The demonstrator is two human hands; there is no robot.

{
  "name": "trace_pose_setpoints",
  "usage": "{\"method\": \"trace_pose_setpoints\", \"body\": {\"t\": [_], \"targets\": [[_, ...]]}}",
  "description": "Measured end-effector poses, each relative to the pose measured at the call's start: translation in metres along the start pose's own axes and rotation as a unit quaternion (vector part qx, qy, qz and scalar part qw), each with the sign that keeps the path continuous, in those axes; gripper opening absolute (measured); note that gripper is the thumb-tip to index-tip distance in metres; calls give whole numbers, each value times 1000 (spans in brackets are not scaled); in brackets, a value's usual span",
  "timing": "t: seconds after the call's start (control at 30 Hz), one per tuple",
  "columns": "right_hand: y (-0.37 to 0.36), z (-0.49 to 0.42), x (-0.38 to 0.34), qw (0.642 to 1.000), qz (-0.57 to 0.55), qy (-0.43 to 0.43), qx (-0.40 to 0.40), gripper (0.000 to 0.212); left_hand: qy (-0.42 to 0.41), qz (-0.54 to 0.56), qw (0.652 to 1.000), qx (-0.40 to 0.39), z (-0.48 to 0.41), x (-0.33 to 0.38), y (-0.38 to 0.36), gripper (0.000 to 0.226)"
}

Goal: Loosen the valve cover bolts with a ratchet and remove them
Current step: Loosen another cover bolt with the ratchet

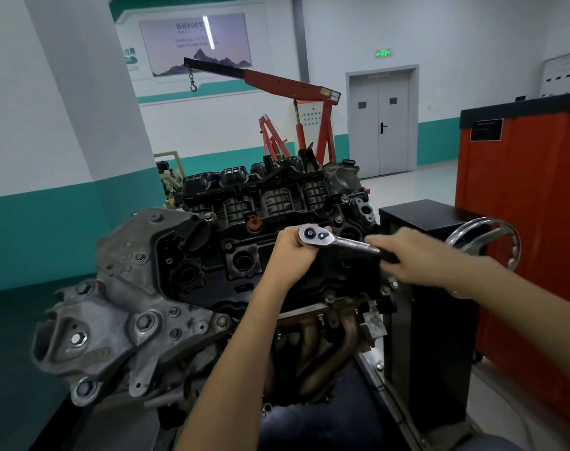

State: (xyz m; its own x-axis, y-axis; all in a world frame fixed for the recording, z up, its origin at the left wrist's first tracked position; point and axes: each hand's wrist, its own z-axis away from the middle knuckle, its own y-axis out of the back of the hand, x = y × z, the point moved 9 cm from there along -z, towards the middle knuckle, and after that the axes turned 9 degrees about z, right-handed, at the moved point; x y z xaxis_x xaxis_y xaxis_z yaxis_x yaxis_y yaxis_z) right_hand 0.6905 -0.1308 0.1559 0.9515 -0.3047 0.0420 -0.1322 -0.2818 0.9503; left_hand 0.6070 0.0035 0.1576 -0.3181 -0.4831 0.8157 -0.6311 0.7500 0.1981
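A chrome ratchet (337, 240) lies across the middle of the black valve cover (218, 255) of an engine on a stand. My left hand (291, 252) grips the ratchet just under its round head. Farther right, my right hand (407, 255) grips the black handle end, which looks motion-blurred. The socket and the bolt under the head are hidden by my left hand. Other cover bolts (329, 298) show along the near edge.
A grey timing-side casting (114, 320) stands at the left and a rusty exhaust manifold (325, 346) below. The stand's chrome handwheel (485, 242) and black box (430, 288) are at the right, with a red cabinet (530, 222) beyond. A red engine crane (290, 92) stands behind.
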Motion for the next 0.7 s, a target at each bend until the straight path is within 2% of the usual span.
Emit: {"method": "trace_pose_setpoints", "body": {"t": [0.07,0.13,0.2,0.3,0.37,0.43,0.5,0.6,0.63,0.7], "targets": [[11,-9,0,996,81,10,31,19,-6,50,997,54,6,-4,8,51],[3,0,-7,996,45,-25,72,15,-14,82,993,85,10,-5,12,49],[-25,21,-26,987,-113,-70,90,16,-17,76,993,93,12,-2,9,48],[-69,41,-72,919,-341,-146,132,21,-2,80,989,123,13,-1,6,52],[-89,36,-100,879,-410,-187,153,15,16,98,986,133,12,-2,5,52],[-95,28,-118,862,-448,-184,151,20,19,80,988,130,12,-3,7,51],[-87,28,-109,880,-423,-165,141,21,13,39,993,112,11,-3,9,49],[-65,35,-66,938,-320,-107,79,25,13,25,998,59,9,-5,7,54],[-54,33,-46,959,-262,-89,59,25,16,14,999,42,7,-5,5,55],[-25,18,-8,995,-74,-54,28,22,19,-15,1000,18,4,-2,2,52]]}}
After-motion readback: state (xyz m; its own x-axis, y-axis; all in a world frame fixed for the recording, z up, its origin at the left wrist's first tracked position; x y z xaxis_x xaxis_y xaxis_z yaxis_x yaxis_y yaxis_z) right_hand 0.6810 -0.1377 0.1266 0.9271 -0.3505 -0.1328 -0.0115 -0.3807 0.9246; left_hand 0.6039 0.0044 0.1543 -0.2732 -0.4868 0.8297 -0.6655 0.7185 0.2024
